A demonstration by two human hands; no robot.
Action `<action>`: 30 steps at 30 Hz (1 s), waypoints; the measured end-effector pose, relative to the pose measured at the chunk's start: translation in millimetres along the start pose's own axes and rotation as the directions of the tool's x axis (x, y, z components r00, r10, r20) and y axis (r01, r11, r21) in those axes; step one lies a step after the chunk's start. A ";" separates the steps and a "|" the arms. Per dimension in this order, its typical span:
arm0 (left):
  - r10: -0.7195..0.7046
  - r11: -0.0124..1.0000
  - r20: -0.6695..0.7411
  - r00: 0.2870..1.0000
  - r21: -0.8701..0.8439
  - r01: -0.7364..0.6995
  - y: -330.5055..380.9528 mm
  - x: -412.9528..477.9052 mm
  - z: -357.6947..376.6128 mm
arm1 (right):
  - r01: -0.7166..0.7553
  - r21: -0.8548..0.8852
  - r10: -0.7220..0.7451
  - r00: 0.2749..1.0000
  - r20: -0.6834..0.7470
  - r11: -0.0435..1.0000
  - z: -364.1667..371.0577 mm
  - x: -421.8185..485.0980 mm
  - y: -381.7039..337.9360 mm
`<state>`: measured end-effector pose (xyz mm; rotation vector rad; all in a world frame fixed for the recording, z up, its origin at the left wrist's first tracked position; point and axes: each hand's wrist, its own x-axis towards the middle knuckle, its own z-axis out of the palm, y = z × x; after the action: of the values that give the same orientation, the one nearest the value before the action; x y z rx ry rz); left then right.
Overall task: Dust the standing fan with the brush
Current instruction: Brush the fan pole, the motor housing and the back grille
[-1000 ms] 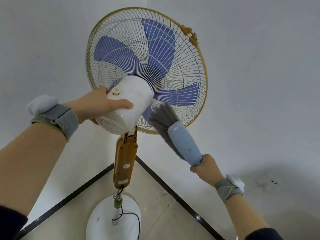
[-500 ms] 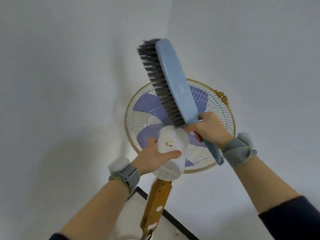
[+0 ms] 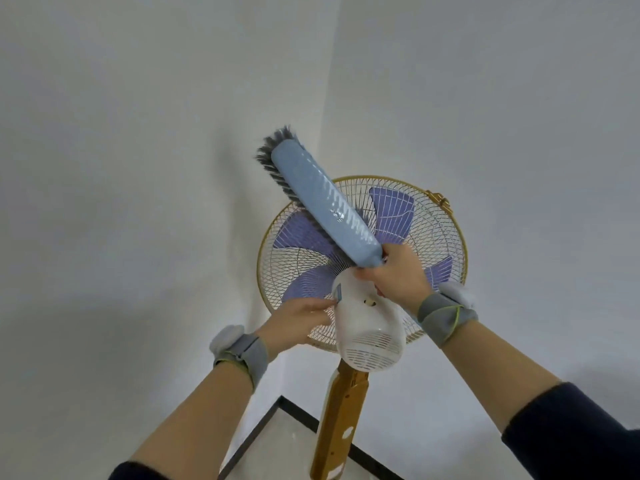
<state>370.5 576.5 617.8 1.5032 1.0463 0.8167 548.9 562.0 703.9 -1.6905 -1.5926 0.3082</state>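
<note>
The standing fan has a gold-rimmed white wire cage (image 3: 450,237), purple blades and a white motor housing (image 3: 370,327) on a gold-brown pole (image 3: 341,420). My right hand (image 3: 398,278) is shut on the handle of a light blue brush (image 3: 322,199) with dark grey bristles. The brush slants up and left over the rear of the cage, bristles facing the grille, its tip beyond the top rim. My left hand (image 3: 298,318) rests against the left side of the motor housing, fingers touching it.
The fan stands in a corner of two pale grey walls (image 3: 138,168). A black skirting strip (image 3: 256,438) runs along the floor below. Grey wrist bands sit on both arms.
The brush has rolled so its blue back faces me and has dropped lower across the cage. My left hand has slid from gripping the housing's top to its left side.
</note>
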 end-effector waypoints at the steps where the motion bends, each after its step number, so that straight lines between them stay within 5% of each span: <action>1: 0.010 1.000 -0.171 0.985 -0.027 -0.015 1.5 9.0 -14.3 | -0.018 0.010 0.018 1.000 -0.008 1.000 -0.3 -1.8 2.3; 4: 0.032 0.999 -0.466 0.884 0.027 -0.021 16.8 41.2 -64.0 | -0.075 0.051 0.076 0.997 -0.012 0.996 -3.5 -5.7 7.8; 9: 0.077 0.982 -0.183 0.980 0.184 -0.043 36.2 89.6 -107.9 | -0.137 0.130 0.137 0.990 0.005 0.982 -6.8 -7.2 8.8; 16: 0.033 0.966 -0.251 0.968 0.257 0.034 22.0 115.7 -121.5 | -0.150 0.203 0.155 0.988 -0.008 0.967 -8.3 -10.9 -4.7; 24: 0.205 0.965 -0.201 0.958 0.207 -0.163 25.4 71.9 -110.2 | -0.065 0.529 0.103 0.994 -0.044 0.846 7.8 -36.5 -45.3; 30: 0.271 0.917 -0.176 0.946 0.344 -0.199 28.8 40.1 -103.3 | -0.129 0.639 0.341 0.914 -0.219 0.758 61.1 -62.0 -38.1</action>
<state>297.3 651.6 663.6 1.8771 1.2216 1.0384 469.6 523.5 668.3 -1.3291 -0.8844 0.5779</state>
